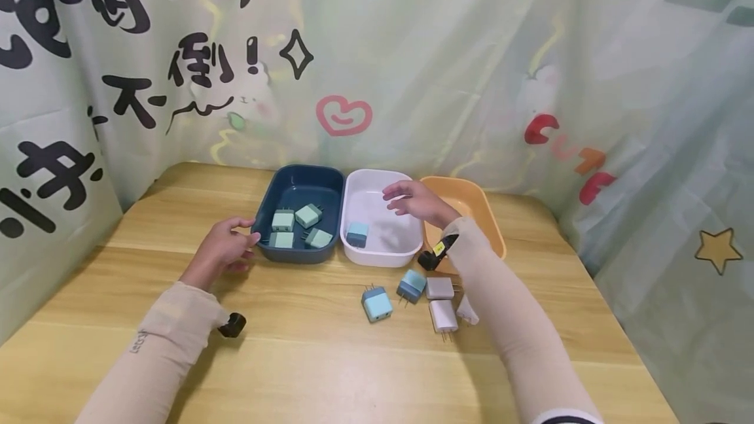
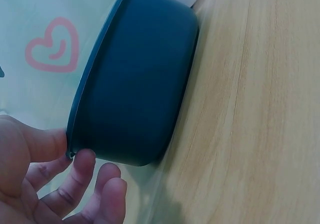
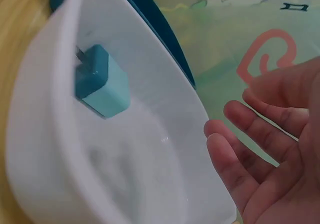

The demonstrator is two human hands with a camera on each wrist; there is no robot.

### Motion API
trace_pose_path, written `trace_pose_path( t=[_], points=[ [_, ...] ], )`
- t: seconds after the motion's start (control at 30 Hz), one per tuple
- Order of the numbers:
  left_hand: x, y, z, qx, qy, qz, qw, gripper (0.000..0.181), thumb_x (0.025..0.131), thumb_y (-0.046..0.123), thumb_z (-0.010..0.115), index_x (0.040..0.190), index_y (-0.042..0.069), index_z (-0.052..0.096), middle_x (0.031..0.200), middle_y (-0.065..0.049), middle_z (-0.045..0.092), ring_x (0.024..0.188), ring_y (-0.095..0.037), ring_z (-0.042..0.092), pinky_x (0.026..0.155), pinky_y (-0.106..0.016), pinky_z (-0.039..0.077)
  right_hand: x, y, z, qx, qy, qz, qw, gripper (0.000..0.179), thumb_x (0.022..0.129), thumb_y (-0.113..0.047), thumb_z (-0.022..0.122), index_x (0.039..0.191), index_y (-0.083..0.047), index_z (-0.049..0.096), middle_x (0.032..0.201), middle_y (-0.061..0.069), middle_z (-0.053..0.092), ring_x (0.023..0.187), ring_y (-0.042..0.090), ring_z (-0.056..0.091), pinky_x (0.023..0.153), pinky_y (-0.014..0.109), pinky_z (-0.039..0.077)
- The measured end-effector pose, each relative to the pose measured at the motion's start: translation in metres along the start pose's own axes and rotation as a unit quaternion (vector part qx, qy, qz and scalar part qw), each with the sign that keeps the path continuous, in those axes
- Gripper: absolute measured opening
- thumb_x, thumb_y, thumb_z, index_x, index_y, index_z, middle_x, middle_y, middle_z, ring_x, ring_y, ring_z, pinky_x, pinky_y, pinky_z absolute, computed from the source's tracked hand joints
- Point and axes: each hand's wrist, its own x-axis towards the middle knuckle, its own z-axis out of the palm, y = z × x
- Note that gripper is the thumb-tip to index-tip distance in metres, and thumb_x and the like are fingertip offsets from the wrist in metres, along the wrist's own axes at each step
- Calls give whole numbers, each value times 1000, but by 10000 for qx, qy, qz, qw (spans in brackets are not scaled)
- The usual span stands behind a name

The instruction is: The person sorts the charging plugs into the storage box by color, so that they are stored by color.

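Note:
My left hand (image 1: 226,247) is at the left side of a dark blue tray (image 1: 300,255), its thumb and forefinger pinching the rim, as the left wrist view shows. Several pale green plug chargers (image 1: 283,220) lie in that tray. My right hand (image 1: 418,201) hovers over the white tray (image 1: 383,258), fingers relaxed and holding nothing. Inside the white tray a two-tone blue charger (image 3: 105,84) lies by the near left wall. On the table in front are two more blue chargers, one (image 1: 377,304) left of the other (image 1: 412,285).
An orange tray (image 1: 471,205) stands to the right, partly covered by my right forearm. Near it on the table lie a grey-mauve charger (image 1: 440,288), a pale lilac charger (image 1: 443,316) and a white piece (image 1: 468,311) half hidden by the sleeve. A printed curtain (image 1: 412,70) hangs behind.

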Motion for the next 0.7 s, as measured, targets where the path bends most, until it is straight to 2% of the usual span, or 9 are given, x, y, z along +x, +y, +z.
trace_pose_path(
  t=[0.2, 0.47, 0.7],
  points=[
    [-3, 0, -1, 3, -43, 56, 10000, 52, 102, 17, 50, 150, 8, 35, 131, -23, 49, 93, -31, 58, 69, -38, 55, -27, -3, 0, 570, -127, -144, 9982, 36, 102, -7, 39, 132, 11, 48, 128, 28, 53, 108, 36, 59, 94, 43, 49],
    [-2, 0, -1, 60, -45, 167, 9998, 52, 101, 17, 52, 149, 6, 36, 130, -25, 51, 87, -27, 60, 70, -40, 56, -63, 2, 5, 686, -91, -555, 9961, 38, 104, -14, 39, 130, 12, 49, 126, 34, 52, 103, 38, 61, 92, 45, 50],
    [-2, 1, 0, 57, -80, 147, 9998, 52, 101, 17, 53, 148, 5, 36, 130, -25, 50, 87, -28, 60, 70, -40, 56, -96, 14, 10, 665, -182, -832, 9942, 36, 104, -10, 41, 127, 16, 49, 120, 34, 55, 94, 34, 63, 83, 38, 54]
  ],
)
